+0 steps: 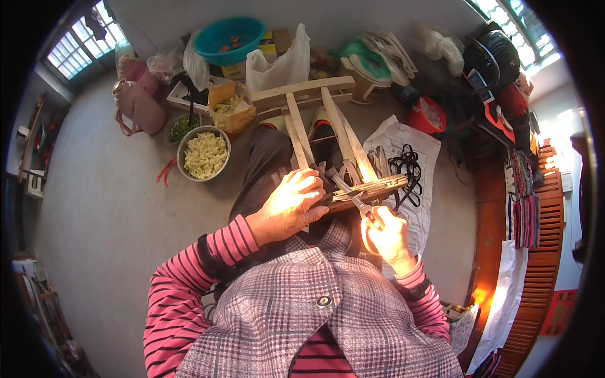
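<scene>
A wooden frame (301, 135) with long legs and crossbars rests across my lap, tilted away from me. My left hand (291, 203) is closed over the frame's near left end, its fingertips hidden against the wood. In my right hand (389, 233) is a pair of scissors (361, 205) with orange handles. Its blades point up and left, reaching over a bundle of thin flat strips (380, 187) along the frame's near bar. Whether the blades touch a strip I cannot tell. Several strip ends stick up between the legs.
To the right, a tangle of black cord (408, 170) lies on a white sack (423, 217). A metal bowl of chopped pale food (206, 155) stands left of my knees. Farther off are a pink jug (142, 110), teal basin (230, 40) and red bucket (426, 116). A wooden bench (547, 220) lines the right.
</scene>
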Available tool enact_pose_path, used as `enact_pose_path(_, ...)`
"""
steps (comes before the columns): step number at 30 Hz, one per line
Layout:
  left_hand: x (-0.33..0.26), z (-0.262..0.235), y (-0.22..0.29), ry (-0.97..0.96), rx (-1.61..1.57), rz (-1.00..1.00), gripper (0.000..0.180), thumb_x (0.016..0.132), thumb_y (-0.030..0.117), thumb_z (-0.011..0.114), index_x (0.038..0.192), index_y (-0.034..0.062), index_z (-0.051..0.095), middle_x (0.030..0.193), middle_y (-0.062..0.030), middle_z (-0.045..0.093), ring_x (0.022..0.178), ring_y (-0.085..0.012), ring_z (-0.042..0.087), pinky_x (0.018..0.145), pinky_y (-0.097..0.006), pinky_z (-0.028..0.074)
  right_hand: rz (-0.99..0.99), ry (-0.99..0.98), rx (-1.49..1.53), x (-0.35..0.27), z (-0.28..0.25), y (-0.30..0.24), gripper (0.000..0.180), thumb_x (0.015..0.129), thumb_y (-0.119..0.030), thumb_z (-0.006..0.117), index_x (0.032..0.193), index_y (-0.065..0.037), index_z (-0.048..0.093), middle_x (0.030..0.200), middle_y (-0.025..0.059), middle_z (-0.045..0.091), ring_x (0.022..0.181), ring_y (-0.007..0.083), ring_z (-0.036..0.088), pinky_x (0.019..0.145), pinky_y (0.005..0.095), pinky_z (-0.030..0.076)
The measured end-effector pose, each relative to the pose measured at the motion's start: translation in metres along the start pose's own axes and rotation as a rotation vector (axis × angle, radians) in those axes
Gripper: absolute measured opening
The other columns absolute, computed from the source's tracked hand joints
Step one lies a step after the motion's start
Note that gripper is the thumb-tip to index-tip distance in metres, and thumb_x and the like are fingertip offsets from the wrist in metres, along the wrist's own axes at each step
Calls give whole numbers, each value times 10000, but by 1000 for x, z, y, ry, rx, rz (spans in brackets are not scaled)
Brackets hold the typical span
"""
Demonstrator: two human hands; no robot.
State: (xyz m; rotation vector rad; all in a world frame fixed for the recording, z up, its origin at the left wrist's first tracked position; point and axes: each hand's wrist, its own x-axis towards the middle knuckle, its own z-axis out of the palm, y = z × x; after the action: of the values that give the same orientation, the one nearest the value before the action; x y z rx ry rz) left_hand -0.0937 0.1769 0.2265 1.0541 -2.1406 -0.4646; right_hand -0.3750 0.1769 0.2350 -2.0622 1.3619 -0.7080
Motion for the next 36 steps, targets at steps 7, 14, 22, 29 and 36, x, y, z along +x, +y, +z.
enact_pose_path(7, -1, 4, -3, 19, -5, 23, 287, 822, 209, 722, 995, -3, 637, 1072, -119, 572, 1178, -346, 508, 1027, -473, 395, 94, -103, 189, 4, 11, 35, 190, 796, -66, 736, 937, -21, 617, 759, 76, 639, 738, 75, 590, 645, 261, 507)
enact_pose_path(14, -2, 6, -1, 20, -4, 18, 286, 824, 213, 722, 998, 1, 638, 1074, -118, 569, 1184, -345, 505, 1037, -478, 387, 159, -174, 377, 1, 13, 43, 155, 794, -17, 707, 921, -6, 620, 785, -7, 619, 759, 45, 532, 684, 235, 483)
enact_pose_path(22, -2, 8, -1, 46, 5, 35, 295, 815, 229, 727, 974, -3, 639, 1042, -115, 569, 1168, -333, 513, 1036, -463, 381, 164, -165, 416, -3, 19, 47, 193, 785, 6, 682, 973, 7, 638, 843, -27, 626, 801, 46, 550, 737, 224, 484)
enact_pose_path(29, -3, 9, -1, 61, -6, 15, 281, 803, 220, 736, 965, 10, 643, 1049, -105, 572, 1185, -324, 506, 1048, -459, 376, 59, -88, 314, -3, 30, 54, 186, 789, 27, 685, 967, 15, 631, 868, -14, 641, 826, 56, 567, 744, 227, 477)
enact_pose_path(36, -2, 8, 2, 33, 34, 27, 269, 811, 235, 725, 945, 17, 641, 1025, -99, 573, 1149, -307, 524, 1039, -443, 376, 88, -34, 309, -5, 33, 46, 198, 821, -36, 717, 987, 12, 619, 857, 72, 681, 821, 97, 645, 726, 270, 519)
